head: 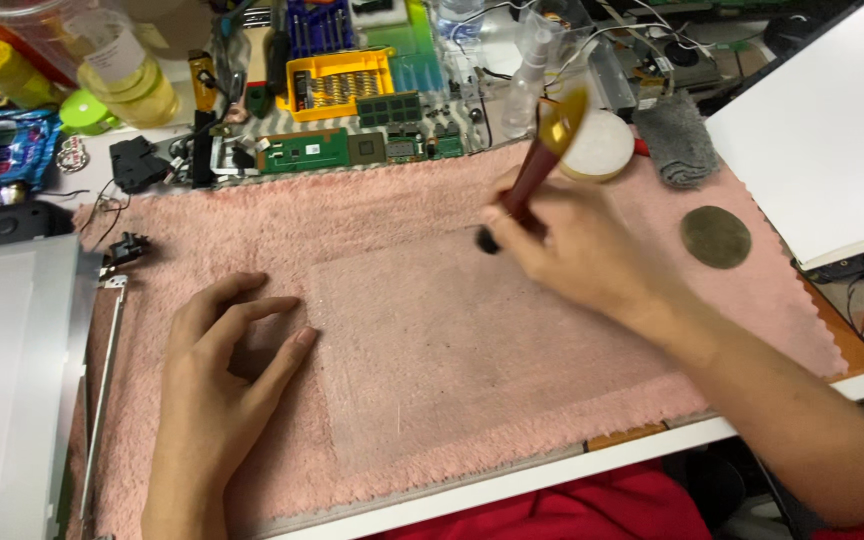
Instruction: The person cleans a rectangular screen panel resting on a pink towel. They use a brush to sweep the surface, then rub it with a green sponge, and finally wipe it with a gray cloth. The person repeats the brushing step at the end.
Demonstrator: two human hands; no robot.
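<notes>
The right hand is gripping a brush with a dark red handle, fingers clenched around the lower part of the handle so that the gold ferrule end is blurring upward toward the back of the table and the dark tip is pointing down, just above a clear plastic sheet. The left hand is lying flat and released, fingers spread, pressing on the left edge of that sheet and holding nothing. The sheet is resting in the middle of a fluffy pink towel that is covering most of the white table. Just behind the brush, a round white container is sitting at the towel's far edge, with a grey cloth beside it and a dull round metal disc lying on the towel to the right. Farther back, green circuit boards are lying in a row, and a yellow tray of screwdriver bits is standing behind them. To the left, a silver laptop panel is lying beside the towel, with a thin metal hinge bracket along its edge. At the far right a white board is slanting across the corner.
</notes>
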